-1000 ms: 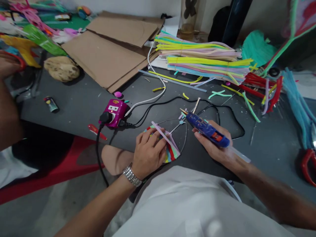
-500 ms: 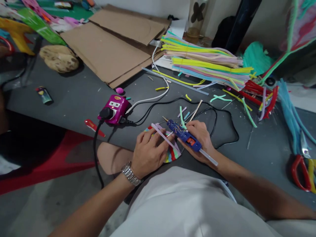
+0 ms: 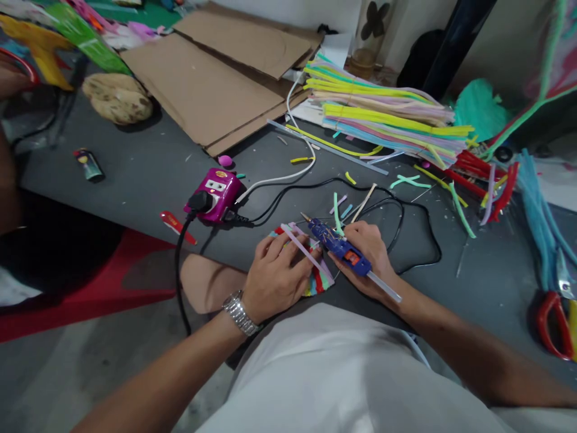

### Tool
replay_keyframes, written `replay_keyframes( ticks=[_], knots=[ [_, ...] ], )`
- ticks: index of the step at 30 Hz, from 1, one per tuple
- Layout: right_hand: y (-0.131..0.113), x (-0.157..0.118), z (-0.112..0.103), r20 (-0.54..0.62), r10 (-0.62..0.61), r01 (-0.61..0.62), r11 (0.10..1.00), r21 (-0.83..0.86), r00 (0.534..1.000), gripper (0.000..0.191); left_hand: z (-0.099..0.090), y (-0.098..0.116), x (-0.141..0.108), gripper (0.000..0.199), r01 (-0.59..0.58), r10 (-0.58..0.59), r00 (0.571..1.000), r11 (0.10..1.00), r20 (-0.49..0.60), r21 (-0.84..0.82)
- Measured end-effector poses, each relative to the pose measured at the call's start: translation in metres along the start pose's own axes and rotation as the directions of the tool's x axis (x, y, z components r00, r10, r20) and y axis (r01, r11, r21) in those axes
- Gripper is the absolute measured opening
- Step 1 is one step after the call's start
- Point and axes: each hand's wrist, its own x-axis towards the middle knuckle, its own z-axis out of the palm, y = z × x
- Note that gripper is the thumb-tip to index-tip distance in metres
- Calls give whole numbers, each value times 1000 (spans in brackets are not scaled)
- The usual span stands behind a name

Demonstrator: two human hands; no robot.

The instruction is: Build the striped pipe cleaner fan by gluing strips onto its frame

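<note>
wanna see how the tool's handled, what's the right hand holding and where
The right hand holds the blue glue gun, gripping it below its body; the exact finger placement is hidden.

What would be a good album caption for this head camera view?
Right hand gripping a blue glue gun, left hand on a striped colourful piece.

The person wears a chunky silver metal link watch on the left wrist and a plain, pale grey-white cloth top with soft folds; both forearms and hands are bare.
</note>
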Motion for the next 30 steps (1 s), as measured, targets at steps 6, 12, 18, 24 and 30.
replay_keyframes(
  ticks=[6,12,18,24,30],
  knots=[
    [2,0,0,10,-8,8,1000,-8,1000,18,1,-1,-1,39,-7,6,1000,1000,-15,-22],
    [0,2,-1,3,-32,32,999,-16,999,18,2,-1,-1,46,-5,4,1000,999,-16,-55],
    [0,3,-1,3,-35,35,999,-25,999,16,0,0,0,43,-2,2,1000,999,-2,-42],
    [3,0,1,7,-17,18,999,-38,1000,16,1,-2,0,45,-4,3,1000,998,-8,-64],
    [2,1,2,-18,-11,10,1000,-16,1000,14,-5,2,-3,45,37,-41,999,989,-23,-145]
  ],
)
